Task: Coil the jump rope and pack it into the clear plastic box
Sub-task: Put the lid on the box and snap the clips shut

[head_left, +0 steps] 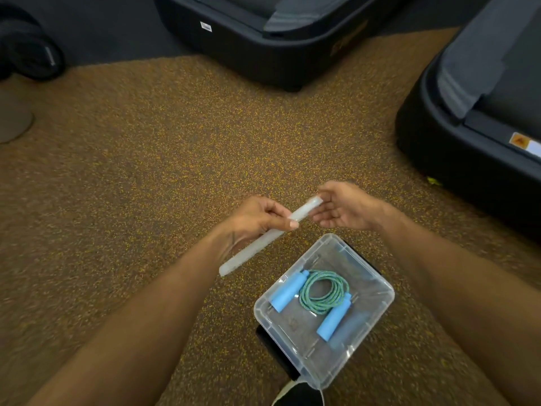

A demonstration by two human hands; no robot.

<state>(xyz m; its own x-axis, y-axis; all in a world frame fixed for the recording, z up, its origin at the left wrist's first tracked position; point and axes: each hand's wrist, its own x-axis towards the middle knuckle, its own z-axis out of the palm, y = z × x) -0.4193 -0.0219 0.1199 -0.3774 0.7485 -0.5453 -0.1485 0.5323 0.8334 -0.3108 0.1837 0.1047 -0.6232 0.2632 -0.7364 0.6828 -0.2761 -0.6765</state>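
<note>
Head view, looking down at both hands above a speckled floor. The left hand (257,215) pinches the clear lid (268,237) between thumb and fingertips, near the lid's far end; the lid is seen almost edge-on and slants from near-left to far-right. The right hand (342,205) is loosely curled, its fingertips touching the lid's far-right end; whether it grips or only steadies cannot be told. The lid hangs in the air, just left of and beyond the clear plastic box (377,312), not over its opening. Inside the box lies the jump rope (323,291): the green cord is wound in a round coil with one blue handle at its left and one at its near right. Coiling and packing therefore appear done; closing the box is the step in hand. The next move calls for turning the lid flat, squaring it with the rim and pressing it down. The box stands on brown rubber flooring (146,171) flecked with yellow. Dark treadmill bases (248,48) stand at the far side and far right.
</note>
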